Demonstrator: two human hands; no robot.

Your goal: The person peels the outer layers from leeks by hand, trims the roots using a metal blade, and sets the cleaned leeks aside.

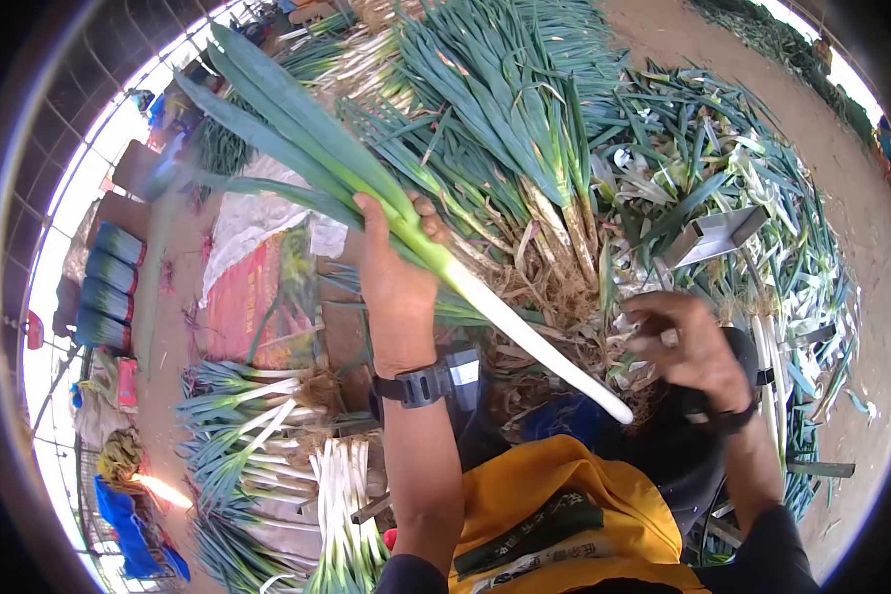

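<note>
Presently clamped with fingers of the left hand (398, 277) on a leek (445, 263), slanting in mid-air | curled with fingers of the right hand (691, 346) near its white end, impossible to tell whether gripping | backed by rooted leeks (561, 148)

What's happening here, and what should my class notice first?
The person's left hand grips a leek by its pale green middle, leaves up, its smooth white end showing no roots. The right hand is near that end, apart from it; whether it holds anything is unclear. Beyond lie leeks with roots on, with a heap of loose leaves to the right. More white-stemmed leeks lie at lower left.
</note>
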